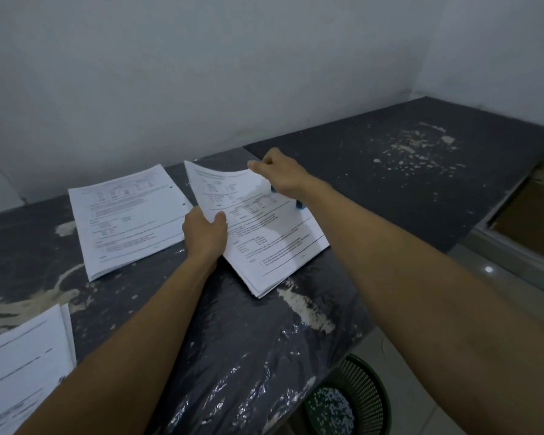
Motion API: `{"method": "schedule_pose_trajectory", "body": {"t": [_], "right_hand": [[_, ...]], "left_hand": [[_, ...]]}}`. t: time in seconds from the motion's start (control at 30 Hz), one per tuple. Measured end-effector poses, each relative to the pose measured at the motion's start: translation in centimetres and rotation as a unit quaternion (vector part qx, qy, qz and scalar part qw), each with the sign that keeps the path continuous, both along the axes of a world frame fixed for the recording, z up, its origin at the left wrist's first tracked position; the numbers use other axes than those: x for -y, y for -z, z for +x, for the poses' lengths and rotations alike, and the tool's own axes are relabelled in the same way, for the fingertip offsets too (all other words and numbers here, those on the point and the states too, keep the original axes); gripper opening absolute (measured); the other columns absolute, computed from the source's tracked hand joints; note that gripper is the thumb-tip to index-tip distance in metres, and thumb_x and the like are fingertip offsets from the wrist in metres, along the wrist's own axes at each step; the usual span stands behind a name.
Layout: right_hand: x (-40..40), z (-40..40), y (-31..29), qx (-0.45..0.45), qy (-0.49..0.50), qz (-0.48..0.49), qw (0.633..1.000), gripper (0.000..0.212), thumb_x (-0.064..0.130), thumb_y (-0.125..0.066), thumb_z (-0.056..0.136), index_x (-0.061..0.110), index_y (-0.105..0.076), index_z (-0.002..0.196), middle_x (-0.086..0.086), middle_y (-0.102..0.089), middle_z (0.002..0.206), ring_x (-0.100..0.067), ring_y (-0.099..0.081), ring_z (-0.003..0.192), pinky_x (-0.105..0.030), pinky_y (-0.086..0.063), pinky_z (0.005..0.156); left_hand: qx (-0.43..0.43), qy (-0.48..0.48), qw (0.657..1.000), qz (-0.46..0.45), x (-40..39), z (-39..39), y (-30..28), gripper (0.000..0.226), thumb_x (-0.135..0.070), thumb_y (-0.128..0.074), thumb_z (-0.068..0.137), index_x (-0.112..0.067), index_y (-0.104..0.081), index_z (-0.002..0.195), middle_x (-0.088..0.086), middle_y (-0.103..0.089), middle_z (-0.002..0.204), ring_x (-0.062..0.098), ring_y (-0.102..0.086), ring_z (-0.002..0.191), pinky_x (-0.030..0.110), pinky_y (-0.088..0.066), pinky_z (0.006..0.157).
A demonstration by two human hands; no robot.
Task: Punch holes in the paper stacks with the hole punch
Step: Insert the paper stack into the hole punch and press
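my left hand [205, 234] pinches the left edge of the middle paper stack [264, 233], lifting its top sheets. my right hand [280, 172] curls over the blue hole punch [299, 204] at the stack's right edge. a punched stack [129, 221] lies just left on the dark counter [390, 171].

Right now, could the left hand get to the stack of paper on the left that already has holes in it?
Probably yes. The left hand grips the middle stack, and the punched stack lies just beside it on the counter, nothing between. It would have to let go first.
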State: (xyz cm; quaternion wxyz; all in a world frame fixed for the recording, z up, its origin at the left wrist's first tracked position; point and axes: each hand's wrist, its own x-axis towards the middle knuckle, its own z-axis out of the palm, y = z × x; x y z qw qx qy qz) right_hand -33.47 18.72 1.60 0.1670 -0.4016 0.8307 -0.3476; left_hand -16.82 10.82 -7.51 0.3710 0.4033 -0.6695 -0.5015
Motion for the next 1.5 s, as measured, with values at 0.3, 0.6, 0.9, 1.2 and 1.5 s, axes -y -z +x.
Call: {"method": "schedule_pose_trajectory", "body": {"t": [0.3,0.6,0.9,1.2,1.5], "right_hand": [[1.4,0.3,-0.4,-0.034,0.078,-0.062,0.994,0.047,0.041,-0.053,0.095,0.018,-0.037,0.058,0.006,-0.039,0.052,-0.011,-0.034,0.047,-0.027,-0.029,0.049],[1.1,2.5,-1.8,-0.228,0.108,0.074,0.965,0.029,0.029,-0.044,0.101,0.010,-0.065,0.096,-0.006,-0.068,0.103,-0.024,-0.060,0.106,-0.042,-0.019,0.120],[2.8,11.2,-1.7,-0.203,0.057,-0.134,0.968,0.028,0.029,-0.036,0.104,0.009,-0.054,0.112,-0.007,-0.062,0.097,-0.020,-0.052,0.081,-0.036,-0.043,0.069],[7.5,19.5,-1.2,0.056,-0.007,-0.168,0.984,0.018,0.012,-0.061,0.083,0.009,-0.071,0.098,-0.004,-0.072,0.097,-0.022,-0.066,0.089,-0.036,-0.054,0.075],[12.9,27.3,0.6,0.212,-0.012,-0.202,0.956,0.014,0.005,-0.068,0.085,0.019,-0.067,0.082,0.005,-0.071,0.087,-0.012,-0.067,0.082,-0.022,-0.052,0.069]], "left_hand": [[-0.021,-0.005,1.000,0.020,-0.4,0.6,-0.8,0.023,-0.012,-0.056,0.096,-0.016,-0.063,0.118,0.001,-0.067,0.116,0.022,-0.064,0.101,0.034,-0.054,0.082],[-0.026,0.017,0.999,-0.031,0.4,4.5,-4.7,0.022,-0.013,-0.054,0.098,-0.017,-0.063,0.118,0.000,-0.066,0.113,0.018,-0.065,0.095,0.031,-0.054,0.076],[-0.091,-0.010,0.996,-0.004,3.8,14.0,-9.0,0.028,-0.016,-0.060,0.099,-0.016,-0.065,0.127,-0.002,-0.071,0.113,0.018,-0.070,0.097,0.034,-0.059,0.081],[-0.086,-0.059,0.994,-0.011,7.9,25.5,-12.3,0.020,-0.020,-0.064,0.097,-0.025,-0.066,0.117,-0.016,-0.073,0.092,0.007,-0.075,0.076,0.023,-0.059,0.056],[-0.084,-0.125,0.981,0.126,12.3,34.0,-12.7,0.021,-0.014,-0.073,0.085,-0.008,-0.070,0.105,0.010,-0.077,0.096,0.030,-0.077,0.078,0.041,-0.063,0.065]]}}
